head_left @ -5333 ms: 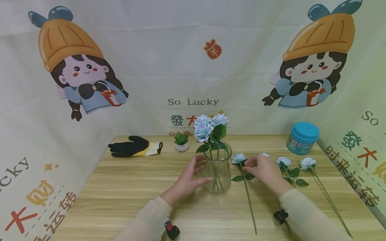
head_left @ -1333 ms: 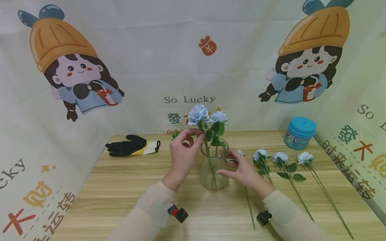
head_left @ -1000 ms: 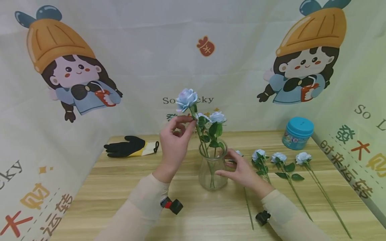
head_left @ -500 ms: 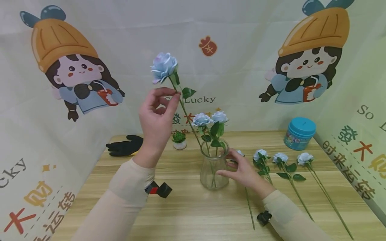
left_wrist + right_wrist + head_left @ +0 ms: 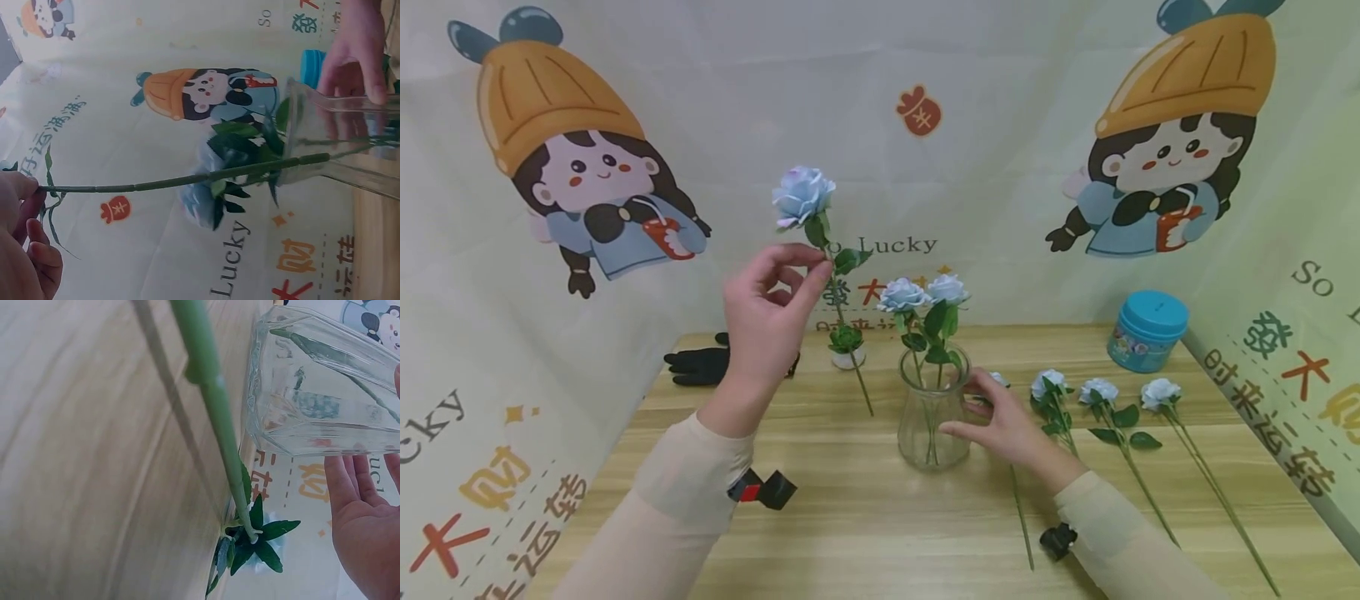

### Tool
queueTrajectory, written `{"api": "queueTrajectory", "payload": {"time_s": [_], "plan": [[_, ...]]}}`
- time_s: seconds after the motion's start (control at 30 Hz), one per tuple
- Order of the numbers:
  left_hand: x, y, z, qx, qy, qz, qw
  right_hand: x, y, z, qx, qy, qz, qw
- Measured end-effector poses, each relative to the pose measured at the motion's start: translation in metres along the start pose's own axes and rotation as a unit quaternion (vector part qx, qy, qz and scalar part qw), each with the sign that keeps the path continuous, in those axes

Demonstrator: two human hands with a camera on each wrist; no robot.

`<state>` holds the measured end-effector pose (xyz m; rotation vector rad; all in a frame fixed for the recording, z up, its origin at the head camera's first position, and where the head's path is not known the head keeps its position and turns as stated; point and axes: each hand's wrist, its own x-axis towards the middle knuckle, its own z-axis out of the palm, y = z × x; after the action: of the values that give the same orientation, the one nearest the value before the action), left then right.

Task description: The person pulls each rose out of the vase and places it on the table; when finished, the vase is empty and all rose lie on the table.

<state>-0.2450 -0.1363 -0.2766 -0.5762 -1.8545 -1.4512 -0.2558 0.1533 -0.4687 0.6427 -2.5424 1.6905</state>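
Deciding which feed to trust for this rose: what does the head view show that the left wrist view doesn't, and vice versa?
Only the head view: the black glove, the potted succulent and the whole bloom of the held rose.

Only the left wrist view: the slanted lettering on the backdrop near its left edge.

Both: the left hand pinching the rose's stem, the right hand at the glass vase, roses inside it, and the blue tub, only partly in the wrist view.

Blue roses [image 5: 803, 197], seven; glass vase [image 5: 934, 446], one; potted succulent [image 5: 847, 337], one; black glove [image 5: 697, 367], one; blue lidded canister [image 5: 1147, 332], one; hands [image 5: 767, 327], two; pale sleeves [image 5: 677, 475], two; wrist cameras [image 5: 777, 491], two; wooden table [image 5: 865, 525], one.
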Motion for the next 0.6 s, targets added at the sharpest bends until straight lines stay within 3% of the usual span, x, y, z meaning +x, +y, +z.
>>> {"api": "queueTrajectory", "payload": {"time_s": [0.2,0.43,0.6], "plan": [[-0.030,-0.035,-0.007,0.060,-0.066,-0.097,0.9913,0.001,0.001,-0.002,-0.005,0.002,-0.001,1.0000],[-0.065,-0.074,-0.010,0.114,-0.128,-0.185,0.9677,-0.001,0.000,-0.001,-0.003,0.001,-0.001,1.0000],[-0.082,-0.096,-0.010,0.136,-0.158,-0.232,0.9500,-0.001,-0.002,0.000,0.000,0.001,-0.002,1.0000]]}}
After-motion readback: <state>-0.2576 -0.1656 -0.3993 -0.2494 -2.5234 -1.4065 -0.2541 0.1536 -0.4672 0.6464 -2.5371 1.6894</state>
